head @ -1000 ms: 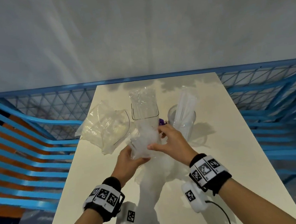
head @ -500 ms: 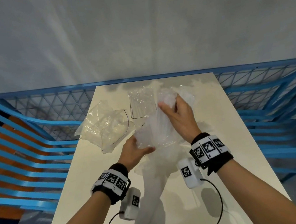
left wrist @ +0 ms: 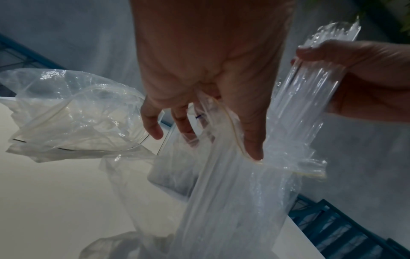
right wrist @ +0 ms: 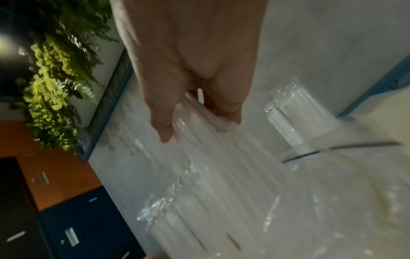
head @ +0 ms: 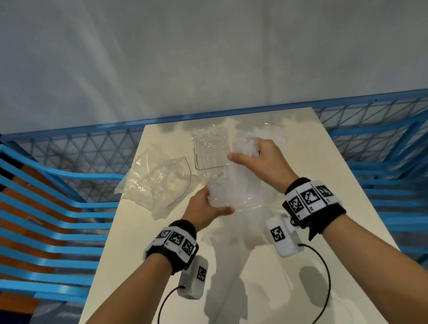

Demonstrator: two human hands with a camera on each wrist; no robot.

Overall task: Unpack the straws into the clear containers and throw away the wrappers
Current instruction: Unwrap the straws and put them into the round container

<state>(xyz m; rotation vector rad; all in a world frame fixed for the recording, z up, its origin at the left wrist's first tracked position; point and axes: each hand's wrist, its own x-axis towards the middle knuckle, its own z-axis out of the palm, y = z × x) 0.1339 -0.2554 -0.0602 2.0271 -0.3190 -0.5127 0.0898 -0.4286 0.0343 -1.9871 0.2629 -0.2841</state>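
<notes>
a: which step is this?

b: mid-unpack, i'd say. nearest us, the left hand (head: 205, 210) sits at about six o'clock from the bundle, palm up, fingers curled round the open mouth of the zip bag (left wrist: 255, 175), pinching the plastic.

a: and the other?

b: the right hand (head: 259, 161) is further out, at roughly one o'clock from the left, wrist raised, fingers and thumb wrapped round the top of the straws (left wrist: 310, 98). the bundle slants from the bag mouth up and away; its lower end sits inside the bag, in the air above the table (head: 320, 229).

a: next move?

b: my guess: a straight pull along the straws while the left hand holds the bag back, then lower them into a clear container. the plastic is slippery and the straws loose, so a slack grip could spill some.

a: where would they go?

b: the square clear container (head: 210, 153) stands just beyond, at eleven o'clock from the right hand, already holding wrapped straws. a crumpled bag (head: 154, 181) lies at nine o'clock from it. any other container is hidden by the hand.
</notes>
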